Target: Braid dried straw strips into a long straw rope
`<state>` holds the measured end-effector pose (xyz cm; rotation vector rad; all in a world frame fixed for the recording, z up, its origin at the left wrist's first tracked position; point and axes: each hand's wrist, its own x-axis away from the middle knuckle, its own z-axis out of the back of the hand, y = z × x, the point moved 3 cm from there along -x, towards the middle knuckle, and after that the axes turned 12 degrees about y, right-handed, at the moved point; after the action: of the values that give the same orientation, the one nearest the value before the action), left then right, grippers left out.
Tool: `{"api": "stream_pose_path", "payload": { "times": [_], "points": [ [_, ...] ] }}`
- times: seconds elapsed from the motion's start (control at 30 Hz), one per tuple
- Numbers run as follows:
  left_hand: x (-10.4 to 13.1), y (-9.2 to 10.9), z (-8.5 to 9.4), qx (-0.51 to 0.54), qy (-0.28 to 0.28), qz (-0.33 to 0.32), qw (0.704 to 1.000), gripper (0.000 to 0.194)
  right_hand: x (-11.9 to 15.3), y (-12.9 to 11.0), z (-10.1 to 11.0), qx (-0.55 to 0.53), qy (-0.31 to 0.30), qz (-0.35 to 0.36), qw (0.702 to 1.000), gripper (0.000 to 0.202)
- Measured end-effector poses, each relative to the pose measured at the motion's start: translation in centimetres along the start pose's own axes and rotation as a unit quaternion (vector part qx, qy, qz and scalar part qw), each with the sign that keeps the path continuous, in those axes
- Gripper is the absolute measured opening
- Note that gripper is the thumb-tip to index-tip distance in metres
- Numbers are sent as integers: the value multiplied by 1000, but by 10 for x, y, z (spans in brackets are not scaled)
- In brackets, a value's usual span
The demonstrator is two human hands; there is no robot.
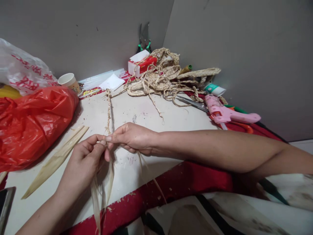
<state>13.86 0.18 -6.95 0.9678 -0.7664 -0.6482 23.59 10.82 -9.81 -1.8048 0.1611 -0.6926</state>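
White board (156, 114) bears pale, knobbly braided cord (109, 112).

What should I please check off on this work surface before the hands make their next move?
1. Left hand and right hand both at the lower end of the upright braided cord: ok.
2. Loose strands seated properly between the fingertips: cannot tell, the fingers hide it.
3. Dried leaf piece within easy reach: ok, it lies beside the left hand.
4. Scissors away from the fingers: ok, they lie by the pink glue gun.
5. Glue gun cool: cannot tell.
6. Heap of braid neatly coiled: not ok, it looks jumbled.
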Motion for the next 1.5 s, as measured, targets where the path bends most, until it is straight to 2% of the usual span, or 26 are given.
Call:
{"api": "stream_pose_path", "payload": {
  "times": [0.07,0.13,0.27,0.33,0.4,0.47,0.57,0.7,0.73,0.77,0.83,0.87,0.93,1.0,1.1,1.2,1.33,1.4,1.5],
  "points": [
    [5,4,0,-47,19,-28,998,25,3,2,-3,-29,-1,-28,999,30],
    [10,10,-1,-123,44,-88,987,26,6,2,-5,-59,-4,-47,997,29],
    [18,18,-4,-302,125,-205,923,40,12,0,-9,-108,-12,-47,993,26],
    [20,17,-7,-349,149,-232,895,48,14,-1,-10,-126,-5,-44,991,25],
    [22,16,-10,-363,155,-251,884,53,15,-2,-11,-138,4,-39,990,23],
    [26,16,-12,-362,144,-259,884,58,16,-4,-11,-143,14,-34,989,22],
    [35,21,-7,-330,122,-246,903,64,13,-7,-9,-134,22,-33,990,24],
    [36,33,15,-245,245,-216,913,48,8,-11,-7,-95,-26,-51,994,22],
    [32,32,18,-207,249,-197,925,43,7,-12,-6,-86,-42,-55,994,23],
    [26,29,18,-159,219,-172,947,39,6,-13,-5,-78,-54,-57,994,24],
    [13,17,12,-40,108,-78,990,29,4,-14,-4,-58,-77,-58,994,25],
    [8,11,7,13,50,-27,998,25,3,-15,-3,-48,-85,-55,994,26],
    [2,0,0,87,-9,49,995,20,2,-14,-1,-26,-104,-48,993,28],
    [1,-7,-3,104,-13,71,992,18,-1,-12,3,1,-119,-29,992,29],
    [2,-11,-3,84,-6,45,995,18,-5,-10,9,65,-124,32,990,26],
    [3,-12,-3,86,-26,42,995,20,-7,-9,11,103,-124,70,984,21],
    [3,-15,-4,100,-57,56,992,23,-4,-9,9,65,-137,16,988,29],
    [2,-16,-4,109,-56,55,991,22,-2,-9,7,47,-140,-10,989,33],
    [1,-17,-5,124,-47,59,989,20,-3,-8,7,38,-128,-13,991,34]
  ]
}}
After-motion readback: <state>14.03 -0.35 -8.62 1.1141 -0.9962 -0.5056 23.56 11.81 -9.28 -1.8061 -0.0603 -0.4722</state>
